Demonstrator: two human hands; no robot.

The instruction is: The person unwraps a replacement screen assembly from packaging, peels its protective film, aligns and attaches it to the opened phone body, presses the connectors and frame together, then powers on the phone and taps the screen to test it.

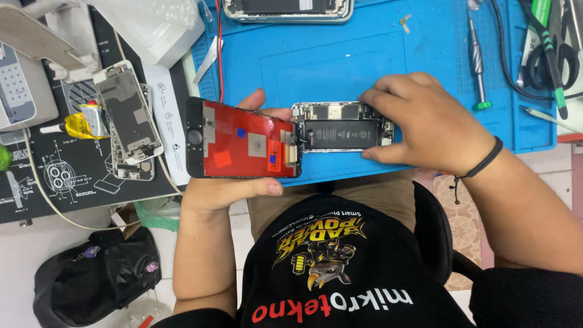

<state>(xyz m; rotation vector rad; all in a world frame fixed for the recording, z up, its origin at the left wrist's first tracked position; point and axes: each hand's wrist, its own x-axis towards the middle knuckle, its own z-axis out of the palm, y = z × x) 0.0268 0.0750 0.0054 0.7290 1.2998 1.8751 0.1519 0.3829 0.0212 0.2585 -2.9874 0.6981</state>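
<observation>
My left hand (218, 191) holds a phone screen panel (243, 146) from below, its red-backed inner side facing up, thumb on the near edge and fingertips on the far edge. The panel's right end meets an opened phone body (340, 130) with a black battery, lying on the near edge of a blue work mat (340, 54). My right hand (425, 121) rests over the right end of the phone body, fingers curled on its far and near edges. A black band circles the right wrist.
Another opened phone (288, 9) lies at the mat's far edge. A screwdriver (477, 58), scissors (549, 58) and a cable sit at the right. On the black mat at the left lie stripped phone frames (129, 118), a yellow glue tube (82, 124) and a white box (164, 30).
</observation>
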